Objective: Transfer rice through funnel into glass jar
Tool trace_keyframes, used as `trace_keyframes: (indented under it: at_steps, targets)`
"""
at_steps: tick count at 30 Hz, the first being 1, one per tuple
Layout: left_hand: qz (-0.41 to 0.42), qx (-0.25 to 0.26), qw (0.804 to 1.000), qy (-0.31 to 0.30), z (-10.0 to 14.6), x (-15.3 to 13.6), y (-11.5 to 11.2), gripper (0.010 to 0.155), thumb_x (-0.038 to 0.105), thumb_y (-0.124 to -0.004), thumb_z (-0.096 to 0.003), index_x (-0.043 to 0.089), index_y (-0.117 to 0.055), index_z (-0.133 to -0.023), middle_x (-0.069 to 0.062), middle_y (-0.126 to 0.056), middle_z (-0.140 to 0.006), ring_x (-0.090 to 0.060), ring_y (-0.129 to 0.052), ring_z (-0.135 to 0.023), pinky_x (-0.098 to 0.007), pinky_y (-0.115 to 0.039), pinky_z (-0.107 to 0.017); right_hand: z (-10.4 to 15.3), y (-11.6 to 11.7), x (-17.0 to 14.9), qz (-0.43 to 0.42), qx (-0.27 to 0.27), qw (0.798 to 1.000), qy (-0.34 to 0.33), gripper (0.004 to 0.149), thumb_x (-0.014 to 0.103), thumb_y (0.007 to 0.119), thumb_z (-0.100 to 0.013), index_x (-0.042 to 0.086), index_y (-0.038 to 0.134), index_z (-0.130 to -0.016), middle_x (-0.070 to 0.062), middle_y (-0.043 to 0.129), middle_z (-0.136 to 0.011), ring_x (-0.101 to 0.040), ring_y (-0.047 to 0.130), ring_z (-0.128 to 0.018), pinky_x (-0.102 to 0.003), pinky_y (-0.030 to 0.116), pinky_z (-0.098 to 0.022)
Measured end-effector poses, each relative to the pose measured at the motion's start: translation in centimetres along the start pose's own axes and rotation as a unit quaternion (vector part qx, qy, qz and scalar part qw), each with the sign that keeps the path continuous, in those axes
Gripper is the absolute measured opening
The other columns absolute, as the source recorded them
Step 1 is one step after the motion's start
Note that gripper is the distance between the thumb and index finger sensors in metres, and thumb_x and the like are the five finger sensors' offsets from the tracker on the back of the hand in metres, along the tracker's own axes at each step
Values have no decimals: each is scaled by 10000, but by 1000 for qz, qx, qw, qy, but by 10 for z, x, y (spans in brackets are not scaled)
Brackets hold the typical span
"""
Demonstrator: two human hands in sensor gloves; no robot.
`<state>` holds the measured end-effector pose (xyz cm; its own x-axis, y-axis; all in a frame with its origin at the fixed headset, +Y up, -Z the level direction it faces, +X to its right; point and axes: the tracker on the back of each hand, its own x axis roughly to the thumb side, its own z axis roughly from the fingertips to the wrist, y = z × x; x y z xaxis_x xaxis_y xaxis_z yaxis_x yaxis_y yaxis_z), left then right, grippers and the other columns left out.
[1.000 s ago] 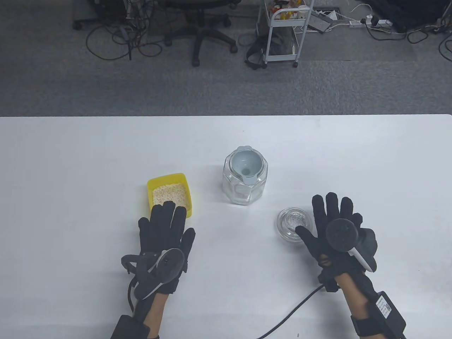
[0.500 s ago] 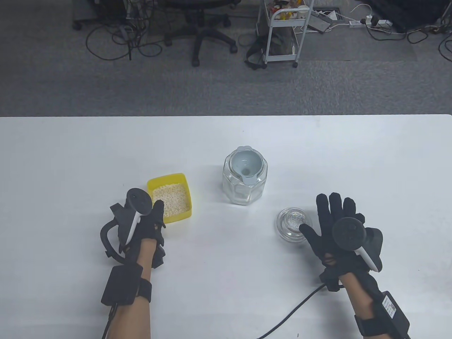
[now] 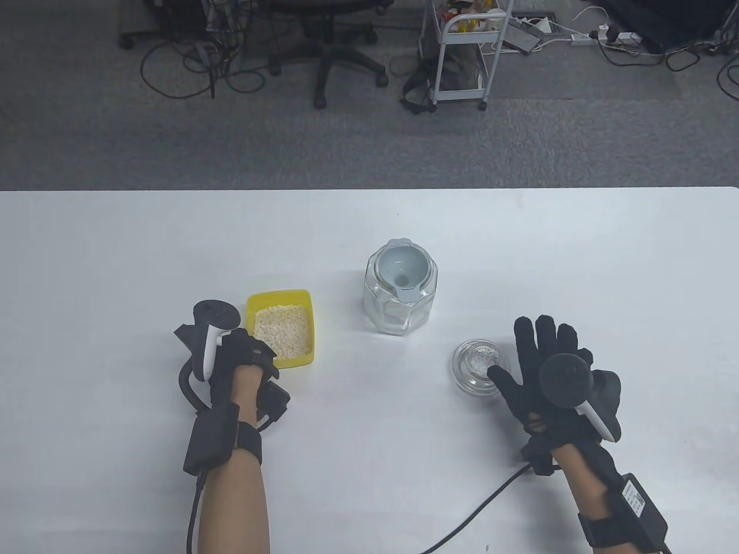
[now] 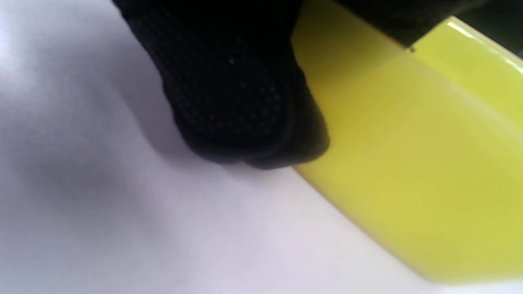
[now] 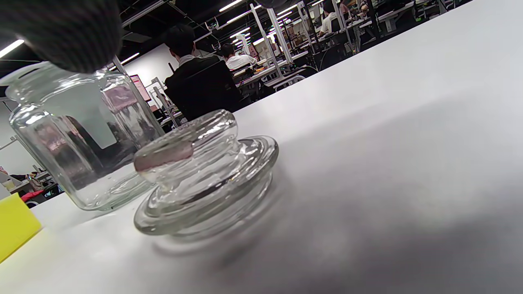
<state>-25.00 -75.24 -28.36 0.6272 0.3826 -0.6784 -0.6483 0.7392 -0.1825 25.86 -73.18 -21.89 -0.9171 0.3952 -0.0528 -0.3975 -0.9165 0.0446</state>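
Observation:
A yellow tub [image 3: 281, 300] of rice [image 3: 283, 330] sits left of centre. My left hand [image 3: 254, 351] grips its near left corner. In the left wrist view gloved fingers [image 4: 237, 102] press against the tub's outer wall [image 4: 408, 163] down at the table. The glass jar [image 3: 400, 300] stands in the middle with a pale funnel [image 3: 403, 270] seated in its mouth. My right hand [image 3: 537, 346] lies flat and open on the table, its thumb beside the glass lid [image 3: 476, 366]. The right wrist view shows the lid [image 5: 204, 179] and the jar [image 5: 73, 139].
A black cable [image 3: 479, 508] runs across the table's near edge by my right forearm. The tub's corner shows in the right wrist view [image 5: 14, 224]. Beyond the table's far edge [image 3: 369, 189] are a chair and a cart on the floor.
My left hand turned from palm-down to its side and took hold of the tub's near left corner. The tub shifted slightly right and squared up. My right hand barely moved.

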Motion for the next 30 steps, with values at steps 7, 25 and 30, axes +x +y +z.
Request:
trace_keyframes:
  at_steps: [7,25,30]
  targets:
    - [123,-38,989,-70,5,-5,4,668,346,-801,-600,335,-446,-1165,-283,-606,-1173,-198,-1092,-651,-285,-1013,-458,0,-3,-2,-10,-4,1000,4,859,735,688,-418,419,199,-1051,-86,206,-1225,-447,160,-1093,-722,230,-711]
    - [363,-187,887,-214,30,30,25,1007,751,-823,-571,95,-373,-1190,-163,-655,-1104,-150,-957,-840,-274,-935,-637,-3,-4,-14,-24,9,999,28,867,734,693,-420,417,191,-1051,-86,185,-1225,-444,118,-1090,-723,202,-709]
    - [310,-152,906,-244,49,63,37,985,728,-806,-585,80,-334,-1159,-165,-620,-1154,-229,-969,-934,-312,-947,-654,-2,-4,-13,-22,10,999,30,865,734,692,-421,417,189,-1051,-86,186,-1224,-445,118,-1089,-723,200,-709]
